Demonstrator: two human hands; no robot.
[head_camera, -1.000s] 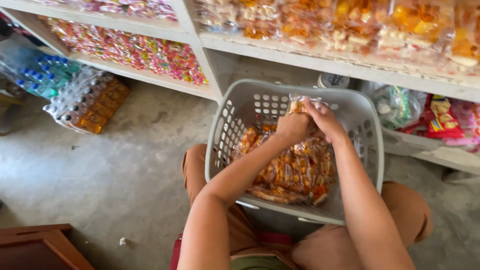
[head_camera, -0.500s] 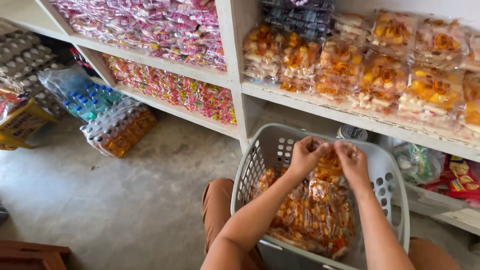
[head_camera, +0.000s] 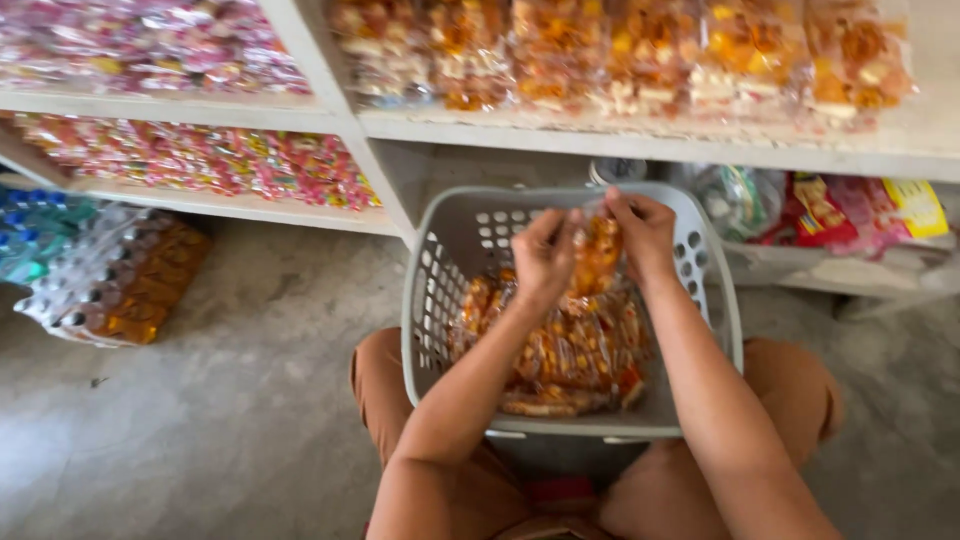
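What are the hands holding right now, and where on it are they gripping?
Both the left hand and right hand hold one clear snack packet by its top corners, lifted above the grey basket.

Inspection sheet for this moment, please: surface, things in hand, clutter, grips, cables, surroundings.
Surface: bare grey concrete floor.
Job's things: clear snack packet held up over a grey perforated basket piled with similar packets.
Clutter: shrink-wrapped bottle packs on the floor at left.
Grips: left hand and right hand both pinch the snack packet.
Cables: nothing seen.
Surroundings: white shelves stocked with bagged snacks.
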